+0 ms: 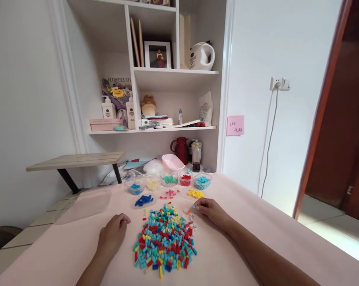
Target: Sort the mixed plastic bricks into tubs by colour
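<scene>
A pile of small toy building bricks point(167, 238) in many colours lies on the pink tabletop in front of me. My right hand point(208, 209) is at the pile's upper right edge, thumb and fingertips pinched on a small light blue brick point(194, 206). A few white and orange bricks point(187, 213) lie just left of those fingertips. Left of the pile, my left hand point(114, 232) rests on the table with its fingers curled closed. Nothing shows in it, and its palm is hidden.
Behind the pile stand clear tubs of sorted bricks: dark blue point(144, 200), pink point(169, 194), yellow point(196, 193), blue point(134, 187), green point(169, 179), red point(185, 179) and turquoise point(202, 182). A clear lid point(86, 204) lies left. Farther back are a pink basin point(172, 161), bottle point(196, 157) and red jug point(181, 150).
</scene>
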The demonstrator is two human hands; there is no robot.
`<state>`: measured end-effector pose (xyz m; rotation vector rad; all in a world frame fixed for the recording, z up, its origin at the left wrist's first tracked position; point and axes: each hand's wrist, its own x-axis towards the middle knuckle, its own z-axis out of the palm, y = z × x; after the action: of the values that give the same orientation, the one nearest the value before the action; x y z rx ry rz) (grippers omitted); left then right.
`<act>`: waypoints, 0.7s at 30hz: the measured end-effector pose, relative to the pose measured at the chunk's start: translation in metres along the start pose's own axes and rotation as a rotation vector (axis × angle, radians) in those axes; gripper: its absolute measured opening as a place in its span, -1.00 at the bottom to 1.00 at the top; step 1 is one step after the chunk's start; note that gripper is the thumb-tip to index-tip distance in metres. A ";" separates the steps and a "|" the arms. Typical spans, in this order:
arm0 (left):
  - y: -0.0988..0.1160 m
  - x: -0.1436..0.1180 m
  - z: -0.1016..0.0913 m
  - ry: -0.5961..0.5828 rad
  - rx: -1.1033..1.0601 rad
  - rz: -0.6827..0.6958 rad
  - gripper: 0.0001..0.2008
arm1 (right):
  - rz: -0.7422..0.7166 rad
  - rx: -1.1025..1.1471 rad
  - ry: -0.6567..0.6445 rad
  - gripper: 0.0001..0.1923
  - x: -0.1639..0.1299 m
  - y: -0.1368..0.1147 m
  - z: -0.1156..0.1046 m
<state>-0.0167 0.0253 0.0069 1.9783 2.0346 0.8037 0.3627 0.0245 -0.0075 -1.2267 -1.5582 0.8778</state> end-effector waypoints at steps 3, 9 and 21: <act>0.000 -0.002 0.000 0.004 -0.007 0.002 -0.74 | 0.013 -0.033 0.032 -0.73 0.006 -0.002 0.002; 0.001 -0.006 0.000 0.004 -0.030 -0.002 -0.73 | -0.009 -0.123 0.266 -0.65 0.044 -0.017 -0.022; -0.003 -0.003 0.006 -0.003 -0.064 -0.005 -0.72 | 0.026 -0.300 0.657 -0.74 0.102 -0.008 -0.070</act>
<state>-0.0165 0.0241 0.0000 1.9379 1.9860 0.8535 0.4203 0.1205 0.0459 -1.5519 -1.1532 0.2037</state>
